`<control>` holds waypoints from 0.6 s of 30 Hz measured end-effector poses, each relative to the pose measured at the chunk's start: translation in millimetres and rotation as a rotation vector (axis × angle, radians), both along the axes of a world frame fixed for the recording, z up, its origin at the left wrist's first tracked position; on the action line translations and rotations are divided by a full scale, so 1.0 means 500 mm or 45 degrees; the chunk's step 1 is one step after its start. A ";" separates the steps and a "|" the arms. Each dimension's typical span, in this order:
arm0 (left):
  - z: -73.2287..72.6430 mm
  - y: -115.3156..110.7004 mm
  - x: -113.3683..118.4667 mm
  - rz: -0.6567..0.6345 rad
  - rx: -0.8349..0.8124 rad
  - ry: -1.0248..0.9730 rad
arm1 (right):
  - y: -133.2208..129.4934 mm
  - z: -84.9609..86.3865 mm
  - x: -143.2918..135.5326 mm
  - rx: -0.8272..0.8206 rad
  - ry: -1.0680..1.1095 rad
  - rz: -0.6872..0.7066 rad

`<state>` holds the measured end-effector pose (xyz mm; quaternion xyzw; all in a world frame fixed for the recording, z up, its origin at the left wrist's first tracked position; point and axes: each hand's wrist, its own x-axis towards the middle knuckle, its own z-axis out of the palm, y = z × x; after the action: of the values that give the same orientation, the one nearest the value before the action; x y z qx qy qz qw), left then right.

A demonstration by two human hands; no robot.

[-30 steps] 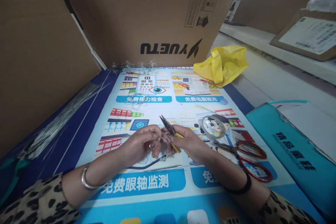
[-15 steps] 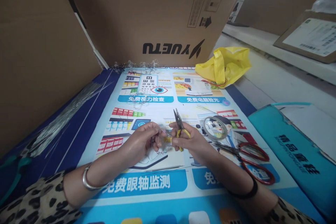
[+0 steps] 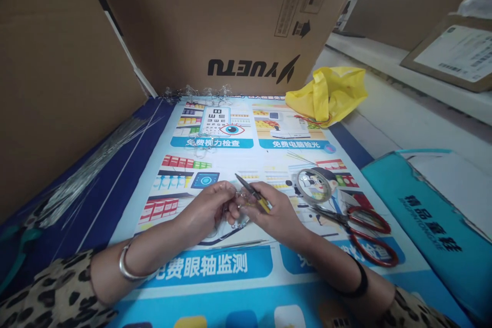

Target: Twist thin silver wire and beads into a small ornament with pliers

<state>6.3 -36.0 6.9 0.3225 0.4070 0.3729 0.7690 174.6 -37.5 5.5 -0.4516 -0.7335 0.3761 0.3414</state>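
Note:
My left hand (image 3: 212,206) is closed, thumb against fingers, on a small piece of thin wire with clear beads (image 3: 243,221). Some of that piece hangs below the fingers, and its exact shape is too small to make out. Close beside it, my right hand (image 3: 277,211) holds yellow-handled pliers (image 3: 254,191), with their dark jaws shut and pointing up to the left. The right fingers reach toward the beaded wire; whether they grip it is hard to see. A roll of clear tape (image 3: 314,186) and red-handled scissors (image 3: 357,229) lie right of my right hand.
A bundle of thin wires (image 3: 82,179) lies at left by teal-handled cutters (image 3: 26,236). Wire pieces (image 3: 198,93) rest at the back before a cardboard box (image 3: 238,20). A yellow bag (image 3: 328,95) and a teal shoebox (image 3: 415,205) stand at right.
The pliers have swung from pointing nearly straight up to leaning left, closer to my left hand. My right hand has turned and its fingers have come nearer the beaded wire.

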 end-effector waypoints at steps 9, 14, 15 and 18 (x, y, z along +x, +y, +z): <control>0.010 -0.002 0.000 -0.033 -0.030 -0.009 | 0.017 -0.005 0.010 -0.503 0.443 -0.039; 0.005 0.003 -0.005 -0.077 0.005 -0.050 | 0.031 -0.014 0.009 -0.799 0.712 -0.035; 0.005 0.004 -0.006 -0.083 0.007 -0.050 | 0.033 -0.014 0.008 -0.840 0.747 -0.023; 0.003 0.006 -0.011 -0.111 0.000 -0.038 | 0.038 -0.015 0.008 -0.915 0.789 0.026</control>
<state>0.7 -33.0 8.5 0.3344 0.3811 0.3438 0.7904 178.6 -18.3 -2.1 -0.4004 -0.4249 0.7264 0.3628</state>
